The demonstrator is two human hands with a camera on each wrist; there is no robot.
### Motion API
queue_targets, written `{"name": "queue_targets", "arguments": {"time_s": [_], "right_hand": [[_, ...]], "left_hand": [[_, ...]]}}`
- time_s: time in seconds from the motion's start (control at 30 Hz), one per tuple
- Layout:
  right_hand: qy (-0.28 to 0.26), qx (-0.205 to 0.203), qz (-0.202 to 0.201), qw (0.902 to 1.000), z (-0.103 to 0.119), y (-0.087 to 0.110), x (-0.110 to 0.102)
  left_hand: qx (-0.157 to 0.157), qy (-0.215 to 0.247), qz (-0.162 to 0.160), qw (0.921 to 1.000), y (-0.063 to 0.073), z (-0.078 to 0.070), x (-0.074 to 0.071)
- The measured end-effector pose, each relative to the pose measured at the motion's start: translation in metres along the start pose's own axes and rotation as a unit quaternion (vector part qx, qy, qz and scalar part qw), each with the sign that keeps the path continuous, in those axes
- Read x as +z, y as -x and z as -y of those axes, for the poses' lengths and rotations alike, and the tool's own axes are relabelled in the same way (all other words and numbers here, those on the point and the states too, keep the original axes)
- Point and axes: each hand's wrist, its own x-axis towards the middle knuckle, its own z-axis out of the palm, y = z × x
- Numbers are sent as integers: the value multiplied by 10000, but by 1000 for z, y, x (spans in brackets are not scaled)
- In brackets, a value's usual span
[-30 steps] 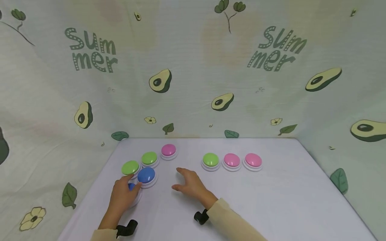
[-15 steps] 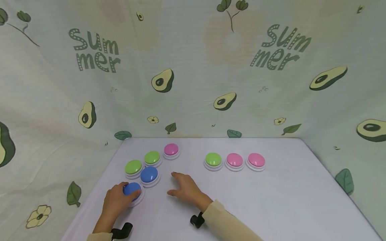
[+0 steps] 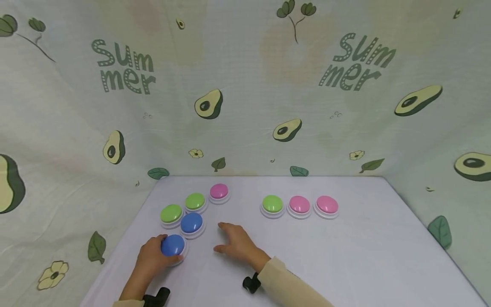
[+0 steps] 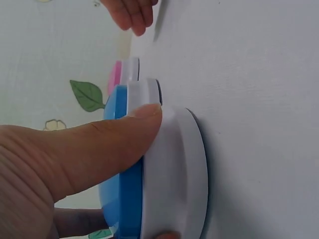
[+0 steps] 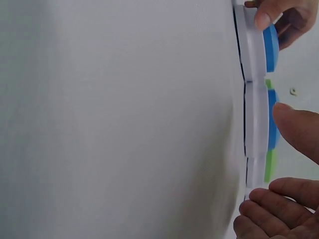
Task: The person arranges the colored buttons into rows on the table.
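In the head view, my left hand (image 3: 151,256) grips a blue push button (image 3: 173,245) with a white base, at the near left of the table. The left wrist view shows the thumb (image 4: 117,142) pressed along the white base; the other fingers are mostly hidden behind the button. Just behind it stands a second blue button (image 3: 192,223), with two green buttons (image 3: 171,213) beyond. My right hand (image 3: 239,245) hovers to the right of the blue buttons, thumb and fingers spread, holding nothing.
A pink button (image 3: 219,191) stands behind the left cluster. Farther right, a green button (image 3: 272,204) and two pink buttons (image 3: 299,205) form a row. The white table (image 3: 345,260) meets a patterned cloth (image 3: 245,85) at its back and sides.
My left fingers have drawn back from the green button onto the near blue button, which has shifted slightly toward me and right. My right hand has moved a little left and nearer.
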Motion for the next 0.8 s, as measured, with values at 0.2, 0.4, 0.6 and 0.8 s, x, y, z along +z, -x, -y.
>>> {"name": "queue_targets", "arguments": {"time_s": [0.2, 0.4, 0.6, 0.8], "right_hand": [[-83, -82, 39, 9999, 4, -1, 4], [-8, -114, 62, 9999, 5, -2, 8], [81, -112, 70, 9999, 2, -1, 10], [-10, -219, 127, 9997, 3, 3, 12]], "left_hand": [[62, -57, 46, 10000, 5, 2, 1], [21, 165, 74, 9998, 11, -2, 4], [7, 481, 75, 9988, 15, -9, 9], [17, 582, 117, 9982, 15, -14, 18]]}}
